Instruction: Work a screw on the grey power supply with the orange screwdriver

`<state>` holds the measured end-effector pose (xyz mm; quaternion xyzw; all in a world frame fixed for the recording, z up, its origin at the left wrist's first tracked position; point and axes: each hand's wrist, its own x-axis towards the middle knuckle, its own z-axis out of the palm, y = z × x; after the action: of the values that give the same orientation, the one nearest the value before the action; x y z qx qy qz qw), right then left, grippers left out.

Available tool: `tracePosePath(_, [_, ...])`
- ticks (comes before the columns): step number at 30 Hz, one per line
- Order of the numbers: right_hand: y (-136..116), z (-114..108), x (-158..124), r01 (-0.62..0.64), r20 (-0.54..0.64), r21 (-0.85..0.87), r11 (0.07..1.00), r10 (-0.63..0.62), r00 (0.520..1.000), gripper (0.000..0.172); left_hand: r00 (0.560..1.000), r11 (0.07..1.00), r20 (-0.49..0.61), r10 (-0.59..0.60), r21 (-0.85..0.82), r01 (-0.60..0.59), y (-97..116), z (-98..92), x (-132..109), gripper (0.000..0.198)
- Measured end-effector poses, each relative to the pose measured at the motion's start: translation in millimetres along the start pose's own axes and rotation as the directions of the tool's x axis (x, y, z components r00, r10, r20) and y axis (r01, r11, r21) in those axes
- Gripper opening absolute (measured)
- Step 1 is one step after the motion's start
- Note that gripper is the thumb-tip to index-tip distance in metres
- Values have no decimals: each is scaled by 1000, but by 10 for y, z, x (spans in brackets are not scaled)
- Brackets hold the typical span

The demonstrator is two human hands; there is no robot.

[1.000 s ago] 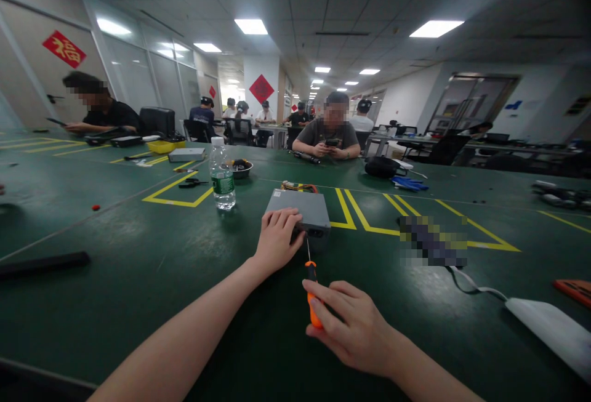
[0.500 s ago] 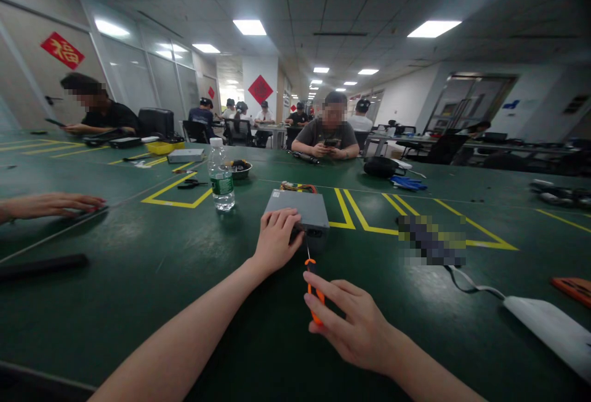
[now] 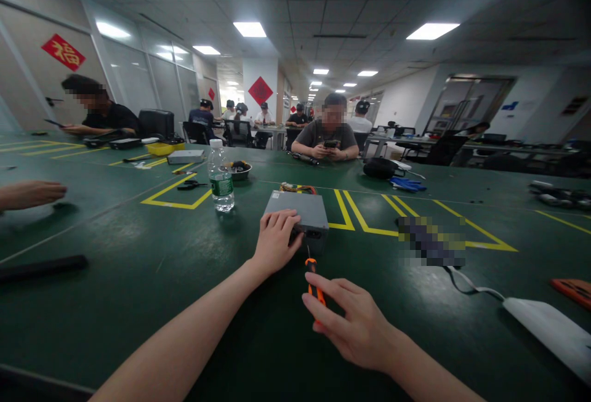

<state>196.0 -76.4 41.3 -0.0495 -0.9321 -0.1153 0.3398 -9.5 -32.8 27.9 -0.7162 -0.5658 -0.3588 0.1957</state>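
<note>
A grey metal computer power supply (image 3: 302,210) sits on the green table in front of me, its bundle of cables (image 3: 295,189) at the far side. My left hand (image 3: 277,236) grips its near left corner, fingers laid over the top and the thumb against the near face by the socket. Between the thumb and fingers of my right hand (image 3: 346,316) is a screwdriver (image 3: 312,266) with an orange and black handle. Its thin shaft points away from me, toward the power supply's near face. Whether the tip touches the face I cannot tell.
A water bottle (image 3: 221,177) stands left of the power supply, with a metal bowl (image 3: 241,171) behind it. Another person's hand (image 3: 34,194) is at the left edge. To the right lie a pixelated dark object (image 3: 429,241) and a white power strip (image 3: 547,328). Someone sits opposite (image 3: 330,131).
The screwdriver has drawn back slightly toward me, and less of its shaft shows. My left hand stays on the power supply. The other person's hand at the left has moved further left.
</note>
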Motion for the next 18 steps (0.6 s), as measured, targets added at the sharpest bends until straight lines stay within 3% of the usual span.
tracePosePath(5, [14, 46, -37, -11, -80, 32, 999, 14, 997, 21, 1000, 1000, -4, 0, 12, 0, 0, -2, 1, 27])
tracePosePath(10, [-5, 42, -50, -50, -52, 73, 996, 54, 997, 28, 1000, 1000, 6, -5, 7, 5, -3, 3, -1, 27])
tracePosePath(14, [-27, -22, 3, -13, 18, 20, 1000, 12, 1000, 29, 1000, 1000, 12, 0, 1, 0, -6, 8, 0, 27])
tracePosePath(18, [-10, -22, 24, 3, -20, 7, 1000, -3, 1000, 22, 1000, 1000, 7, -7, 4, 7, -2, 3, 1, 27])
